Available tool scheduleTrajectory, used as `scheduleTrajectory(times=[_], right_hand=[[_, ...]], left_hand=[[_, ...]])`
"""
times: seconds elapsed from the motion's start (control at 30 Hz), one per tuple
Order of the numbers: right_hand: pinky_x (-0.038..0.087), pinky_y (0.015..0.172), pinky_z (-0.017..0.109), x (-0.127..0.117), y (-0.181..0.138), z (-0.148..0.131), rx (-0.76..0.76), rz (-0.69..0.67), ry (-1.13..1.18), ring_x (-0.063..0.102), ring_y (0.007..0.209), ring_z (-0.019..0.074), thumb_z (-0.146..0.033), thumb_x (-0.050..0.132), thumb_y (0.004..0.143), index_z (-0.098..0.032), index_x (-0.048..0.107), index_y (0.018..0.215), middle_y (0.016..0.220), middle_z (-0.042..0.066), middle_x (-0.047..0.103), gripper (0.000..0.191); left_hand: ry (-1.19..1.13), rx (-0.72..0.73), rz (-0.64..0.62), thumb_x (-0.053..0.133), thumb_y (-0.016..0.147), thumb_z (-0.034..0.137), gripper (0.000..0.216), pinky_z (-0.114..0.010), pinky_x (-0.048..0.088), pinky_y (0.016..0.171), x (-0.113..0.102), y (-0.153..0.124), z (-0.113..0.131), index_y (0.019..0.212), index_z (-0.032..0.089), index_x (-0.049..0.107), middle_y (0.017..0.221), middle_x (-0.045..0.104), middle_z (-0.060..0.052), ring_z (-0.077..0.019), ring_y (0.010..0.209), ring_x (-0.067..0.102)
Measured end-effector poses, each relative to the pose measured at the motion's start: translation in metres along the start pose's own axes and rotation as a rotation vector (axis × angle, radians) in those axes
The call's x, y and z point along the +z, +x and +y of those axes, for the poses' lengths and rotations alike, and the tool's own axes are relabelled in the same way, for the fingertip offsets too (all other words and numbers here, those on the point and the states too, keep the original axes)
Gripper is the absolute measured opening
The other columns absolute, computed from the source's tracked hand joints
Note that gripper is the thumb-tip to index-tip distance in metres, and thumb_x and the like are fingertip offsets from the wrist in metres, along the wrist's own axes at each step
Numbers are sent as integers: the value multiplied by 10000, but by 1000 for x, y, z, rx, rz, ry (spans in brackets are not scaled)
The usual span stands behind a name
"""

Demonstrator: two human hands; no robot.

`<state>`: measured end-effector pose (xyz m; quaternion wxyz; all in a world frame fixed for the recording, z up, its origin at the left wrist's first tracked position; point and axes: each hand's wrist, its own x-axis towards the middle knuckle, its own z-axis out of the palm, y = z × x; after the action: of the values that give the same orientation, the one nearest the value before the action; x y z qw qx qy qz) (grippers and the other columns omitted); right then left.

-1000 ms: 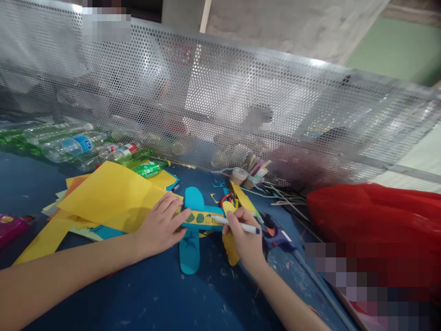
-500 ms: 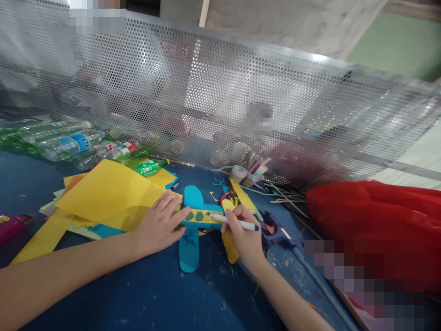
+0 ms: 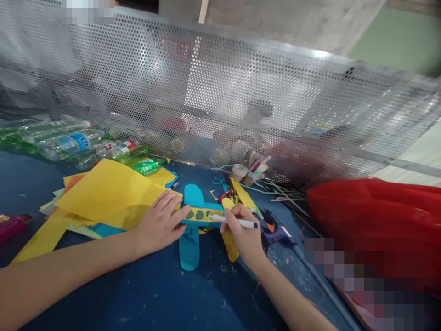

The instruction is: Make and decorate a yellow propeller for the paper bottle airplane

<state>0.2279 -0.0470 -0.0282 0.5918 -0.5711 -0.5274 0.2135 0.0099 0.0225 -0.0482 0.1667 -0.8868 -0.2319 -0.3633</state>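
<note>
A blue paper airplane [image 3: 193, 195] lies on the table, with a star on its lower wing and yellow wing-like pieces near its right end. Along its body runs a yellow strip [image 3: 204, 215] bearing dark-coloured circles. My left hand [image 3: 161, 220] holds the plane's left end between thumb and fingers, beside the paper stack. In my right hand [image 3: 243, 230] is a white marker [image 3: 237, 221] with a dark end, its tip on the third circle. My right fingers partly hide the plane's right end.
Yellow paper sheets [image 3: 110, 193] lie at left, and plastic bottles [image 3: 76, 141] behind them. Beyond my right hand are a glue gun [image 3: 280, 233], scissors [image 3: 225, 195] and a red bag [image 3: 372, 207]. A perforated metal screen [image 3: 213, 92] borders the back, with blurred people behind.
The third circle on the yellow strip looks darker inside than before. The marker has shifted very slightly; my left hand stays in place.
</note>
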Motion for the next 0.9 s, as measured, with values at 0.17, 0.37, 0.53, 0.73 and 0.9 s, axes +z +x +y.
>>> scheduleTrajectory(times=[0.17,0.37,0.53,0.73,0.9], right_hand=[[375,522,266,1,0,-3,5,-1,2,500,439,136,-350,616,832,-231,453,591,443,-25,606,315],[373,517,269,0,0,-3,-4,-9,-10,505,435,140,-362,615,831,-231,460,596,449,-12,619,311],[385,532,267,0,0,-1,-4,-20,-12,520,449,143,-361,615,835,-231,461,599,456,-19,621,311],[399,564,272,0,0,-4,-2,-26,-19,522,463,142,-352,614,834,-231,459,591,460,-17,625,312],[391,544,274,0,0,-3,-11,-34,-12,524,447,146,-379,623,829,-231,466,596,460,-13,626,318]], left_hand=[[-5,-9,-7,539,858,261,235,-504,381,1058,0,0,0,1071,174,583,1098,551,-114,-281,1112,473],[-6,-4,-12,550,856,276,252,-509,380,1062,2,-1,-1,1079,166,586,1109,542,-122,-287,1117,465],[-9,0,-22,562,851,270,267,-513,378,1063,1,-1,-1,1091,154,583,1118,537,-129,-294,1121,466],[-8,-2,-17,557,854,270,261,-510,370,1075,2,-2,-1,1091,164,582,1111,541,-120,-285,1122,471],[-18,-22,-17,545,855,269,247,-511,368,1073,2,-2,-1,1085,188,585,1113,550,-112,-282,1133,468]])
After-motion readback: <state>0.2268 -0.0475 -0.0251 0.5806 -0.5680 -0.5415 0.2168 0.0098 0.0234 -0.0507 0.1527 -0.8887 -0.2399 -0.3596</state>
